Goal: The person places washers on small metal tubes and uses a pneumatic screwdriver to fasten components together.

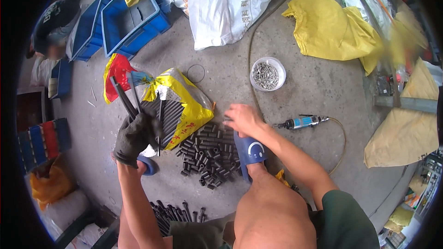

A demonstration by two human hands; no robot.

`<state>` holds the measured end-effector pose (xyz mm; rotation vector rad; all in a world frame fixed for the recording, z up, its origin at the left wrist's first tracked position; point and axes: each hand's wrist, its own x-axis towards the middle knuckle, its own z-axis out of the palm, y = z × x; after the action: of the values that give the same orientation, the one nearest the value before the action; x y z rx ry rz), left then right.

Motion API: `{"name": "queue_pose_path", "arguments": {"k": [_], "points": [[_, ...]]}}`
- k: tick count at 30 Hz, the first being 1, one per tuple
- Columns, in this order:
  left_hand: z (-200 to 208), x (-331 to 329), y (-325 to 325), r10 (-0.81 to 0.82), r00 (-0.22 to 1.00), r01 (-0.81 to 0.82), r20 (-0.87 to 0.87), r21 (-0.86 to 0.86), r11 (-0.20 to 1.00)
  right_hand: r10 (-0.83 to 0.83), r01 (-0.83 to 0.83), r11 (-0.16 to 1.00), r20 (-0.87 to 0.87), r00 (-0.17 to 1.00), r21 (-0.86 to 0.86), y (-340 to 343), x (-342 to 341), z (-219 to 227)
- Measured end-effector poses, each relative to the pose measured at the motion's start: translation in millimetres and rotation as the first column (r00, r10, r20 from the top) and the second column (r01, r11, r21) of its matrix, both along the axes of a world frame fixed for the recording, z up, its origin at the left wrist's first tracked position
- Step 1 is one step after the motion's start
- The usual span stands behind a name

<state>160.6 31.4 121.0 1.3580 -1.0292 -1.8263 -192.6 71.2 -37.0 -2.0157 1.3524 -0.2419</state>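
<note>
My left hand point(136, 136), in a dark grey work glove, is closed round several dark rods point(123, 96) that stick up past its fingers. It is over the edge of a yellow and red plastic bag point(196, 106), in which more dark rods point(171, 119) lie side by side. My bare right hand point(244, 119) is just above the toe of a blue slipper point(250, 151), its fingers curled together; what they pinch, if anything, is too small to make out. Between my feet a heap of short black sleeves point(207, 154) lies on the floor.
A white tub of small metal pieces point(265, 74) stands ahead. A blue air tool point(304, 122) with a hose lies right of my hand. Blue crates point(134, 27), a white sack point(224, 9) and a yellow sack point(330, 25) lie farther off. Dark bolt-like rods point(177, 213) lie close to me.
</note>
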Motion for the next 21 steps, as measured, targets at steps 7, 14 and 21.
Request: {"name": "queue_pose_path", "arguments": {"k": [7, 14, 21], "points": [[6, -96, -8, -0.008, 0.938, -0.057, -0.348, -0.176, 0.983, 0.201, -0.2, 0.979, -0.213, 0.956, 0.026, -1, 31, -15], [-48, -154, 6, -0.041, 0.999, 0.04, 0.0, -0.198, 0.979, 0.227, -0.223, 0.963, -0.006, 0.974, 0.148, -26, -4, -16], [-104, -183, 15, -0.112, 0.991, 0.128, 0.079, -0.241, 0.962, -0.363, 0.392, 0.916, 0.587, 0.724, 0.084, -1, -62, 71]]}}
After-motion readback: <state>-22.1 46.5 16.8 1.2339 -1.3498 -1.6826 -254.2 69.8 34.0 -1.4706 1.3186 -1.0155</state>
